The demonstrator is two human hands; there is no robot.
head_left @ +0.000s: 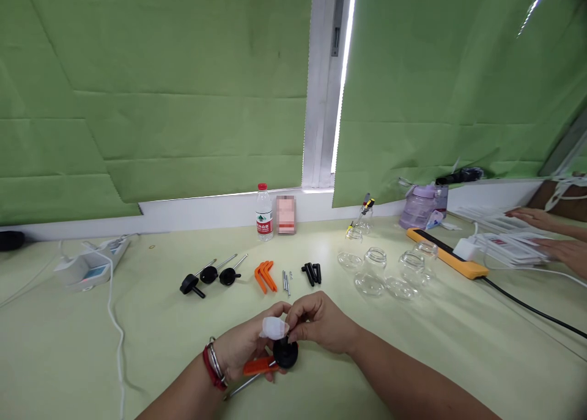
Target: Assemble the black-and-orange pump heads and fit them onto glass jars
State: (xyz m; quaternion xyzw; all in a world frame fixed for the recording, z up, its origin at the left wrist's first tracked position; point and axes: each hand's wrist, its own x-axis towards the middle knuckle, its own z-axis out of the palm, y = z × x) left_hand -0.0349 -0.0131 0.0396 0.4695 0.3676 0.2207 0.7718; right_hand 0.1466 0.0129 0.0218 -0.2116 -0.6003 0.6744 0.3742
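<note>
My left hand (245,346) is closed around a black round cap (286,354). An orange lever (258,366) and a thin metal tube (243,387) extend from beneath it toward the lower left. A white wrap (274,327) seems to cover my left thumb. My right hand (316,322) pinches at the top of the cap; anything between its fingertips is hidden. Beyond my hands lie orange levers (265,276), metal pins (286,282) and short black pieces (312,273). Three black caps with metal tubes (209,275) rest to the left.
Several glass jars (375,267) stand on the right, near an orange power strip (444,252). A water bottle (264,212) and pink box (286,215) are by the wall. A white power strip (98,262) trails a cable on the left. Another person's hands (562,252) are far right.
</note>
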